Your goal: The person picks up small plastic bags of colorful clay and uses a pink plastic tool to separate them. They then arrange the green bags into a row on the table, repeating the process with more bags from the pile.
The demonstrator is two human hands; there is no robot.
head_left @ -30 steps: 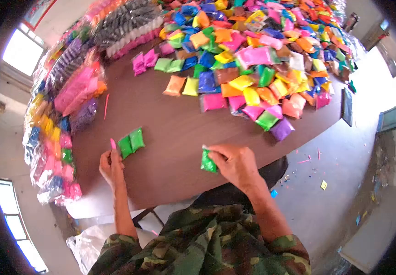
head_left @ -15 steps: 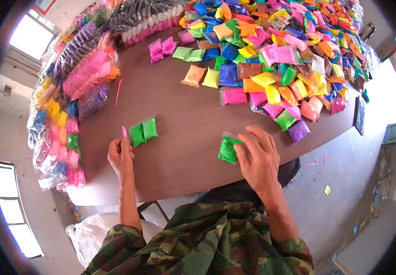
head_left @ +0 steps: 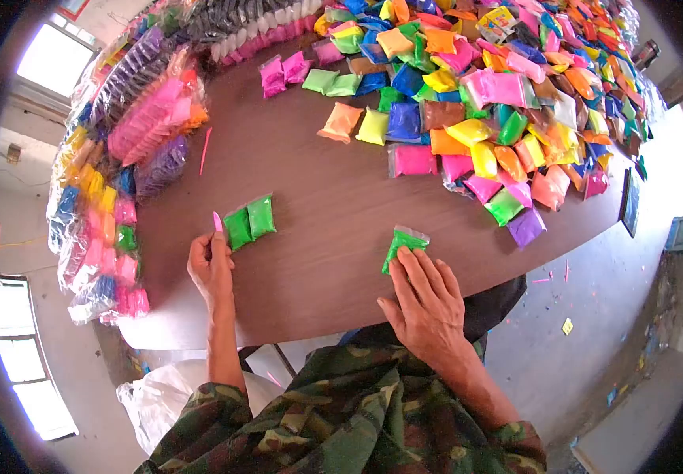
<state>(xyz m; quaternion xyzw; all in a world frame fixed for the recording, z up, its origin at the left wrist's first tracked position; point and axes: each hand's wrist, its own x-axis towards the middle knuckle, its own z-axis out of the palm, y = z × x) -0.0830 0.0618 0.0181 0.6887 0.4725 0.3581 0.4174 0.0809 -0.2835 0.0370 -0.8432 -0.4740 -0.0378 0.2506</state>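
My left hand (head_left: 211, 265) pinches a small pink tool (head_left: 217, 222) that points up, just left of two joined green packets (head_left: 250, 221) lying on the brown table (head_left: 310, 268). Over to the right, my right hand (head_left: 427, 304) lies palm down with its fingers stretched out. Its fingertips rest on the lower part of a single green packet (head_left: 405, 241), whose clear upper edge shows beyond them.
A large heap of colourful packets (head_left: 476, 130) covers the back right. Stacked bagged packets (head_left: 148, 126) line the left edge. A pink stick (head_left: 205, 150) lies near them. A white bag (head_left: 160, 403) is below the table at left.
My right hand has moved down and left and flattened onto the green packet, which has turned and shifted slightly. My left hand has barely moved and still holds the pink tool.
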